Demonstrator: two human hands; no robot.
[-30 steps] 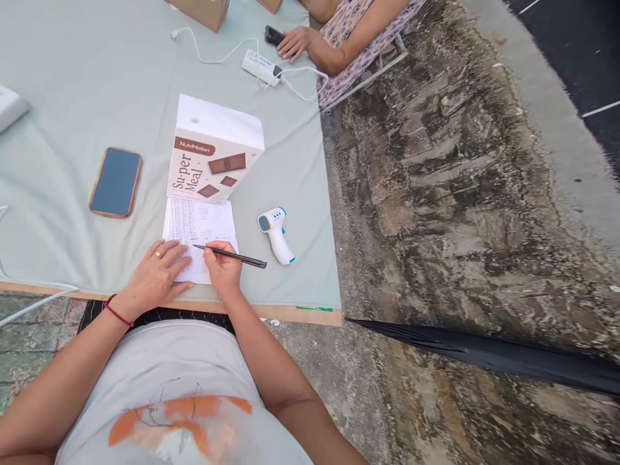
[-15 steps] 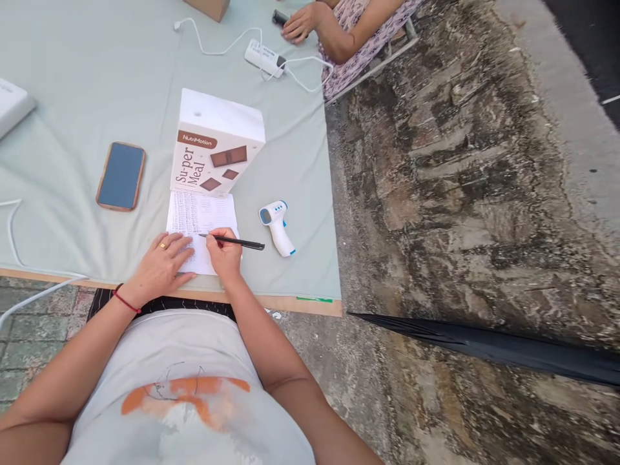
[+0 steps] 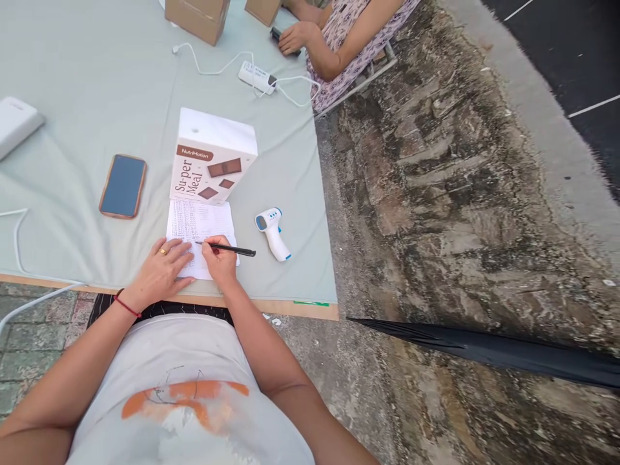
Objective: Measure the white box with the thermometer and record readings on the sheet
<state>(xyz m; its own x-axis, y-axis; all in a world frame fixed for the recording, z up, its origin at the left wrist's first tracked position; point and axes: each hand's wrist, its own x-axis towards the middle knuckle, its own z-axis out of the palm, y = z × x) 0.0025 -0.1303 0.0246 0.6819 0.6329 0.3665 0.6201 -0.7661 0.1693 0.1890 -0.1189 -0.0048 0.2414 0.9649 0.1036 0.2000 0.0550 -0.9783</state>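
A black pen [image 3: 237, 250] is gripped in my right hand [image 3: 220, 261], its tip on a sheet of paper [image 3: 201, 223] with rows of small print or writing. My left hand [image 3: 165, 268] lies flat with fingers spread over the paper's left part, holding nothing. On the sheet's far end stands a white box [image 3: 213, 155] labelled "NutriMotion Su-per Meal", hiding whatever lies behind it. To the right of my right hand rests a white and blue infrared thermometer [image 3: 274, 234]. A phone in a brown case [image 3: 123, 186] lies left of the box, screen up.
A white device [image 3: 17, 126] sits at the left, with a white cable [image 3: 19, 239] below it. Farther off are a white power bank [image 3: 256, 77] with cables, cardboard boxes [image 3: 196, 19], and another person's hand [image 3: 293, 39] on a dark object. The table edge [image 3: 314, 310] runs close to me.
The view has tilted slightly upward and right, so table items appear lower and the far cardboard boxes show more. My hands stay at the paper, with the pen still in my right hand.
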